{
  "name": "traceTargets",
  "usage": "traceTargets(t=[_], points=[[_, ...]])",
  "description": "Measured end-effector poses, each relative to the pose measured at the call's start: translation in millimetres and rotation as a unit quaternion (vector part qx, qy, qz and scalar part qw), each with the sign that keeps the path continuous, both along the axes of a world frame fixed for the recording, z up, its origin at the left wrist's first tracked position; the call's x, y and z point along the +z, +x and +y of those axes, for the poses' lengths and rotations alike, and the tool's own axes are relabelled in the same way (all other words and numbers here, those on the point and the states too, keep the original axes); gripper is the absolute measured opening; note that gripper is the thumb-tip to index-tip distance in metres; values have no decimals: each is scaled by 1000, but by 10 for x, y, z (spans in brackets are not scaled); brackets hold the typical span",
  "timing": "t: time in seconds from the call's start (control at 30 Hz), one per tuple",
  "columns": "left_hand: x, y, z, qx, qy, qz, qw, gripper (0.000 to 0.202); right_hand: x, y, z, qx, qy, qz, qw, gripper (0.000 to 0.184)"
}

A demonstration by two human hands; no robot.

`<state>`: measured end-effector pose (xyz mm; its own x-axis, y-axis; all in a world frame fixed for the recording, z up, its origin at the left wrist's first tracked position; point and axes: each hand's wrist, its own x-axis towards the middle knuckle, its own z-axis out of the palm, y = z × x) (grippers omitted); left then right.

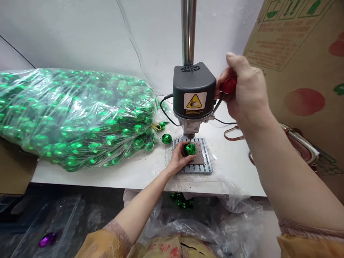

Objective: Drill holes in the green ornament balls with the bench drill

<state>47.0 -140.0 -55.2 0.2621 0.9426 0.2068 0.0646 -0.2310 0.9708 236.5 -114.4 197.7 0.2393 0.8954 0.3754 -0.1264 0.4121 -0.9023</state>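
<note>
A small bench drill press [194,89] stands on the white table, its bit pointing down at a shiny green faceted ball [191,148]. Thumb and fingers of my left hand [179,157] close around that ball, on a brown board [199,154] laid over the slotted metal base [208,167]. The bit's tip meets the ball's top or sits just above it; I cannot tell which. Up at the right side of the drill head, my right hand [248,84] grips the red knob [229,85] of the feed lever.
A large clear bag of green balls [80,118] fills the table's left side. A loose green ball [167,138] lies beside the base. To the right are a cardboard box [301,64] and a strapped bag [301,143]. Plastic sheeting [231,222] hangs at the front edge.
</note>
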Motion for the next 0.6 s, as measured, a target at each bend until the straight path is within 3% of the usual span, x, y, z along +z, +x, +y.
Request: traceTargets(t=[0.1, 0.2, 0.4, 0.5, 0.6], points=[[9, 6, -5, 1, -10, -13, 1000, 61, 18, 59, 137, 63, -33, -10, 997, 45], [15, 14, -8, 5, -22, -15, 1000, 61, -26, 69, 109, 89, -24, -12, 996, 53], [13, 12, -8, 12, -1, -11, 1000, 58, -205, -98, -333, 44, 91, -19, 995, 67], [0, 9, -2, 10, -2, -15, 1000, 59, -354, -166, -502, -13, 162, -27, 986, 72], [-24, 6, 8, 15, -7, -18, 1000, 60, -527, -166, -583, -27, 193, -55, 979, 72]])
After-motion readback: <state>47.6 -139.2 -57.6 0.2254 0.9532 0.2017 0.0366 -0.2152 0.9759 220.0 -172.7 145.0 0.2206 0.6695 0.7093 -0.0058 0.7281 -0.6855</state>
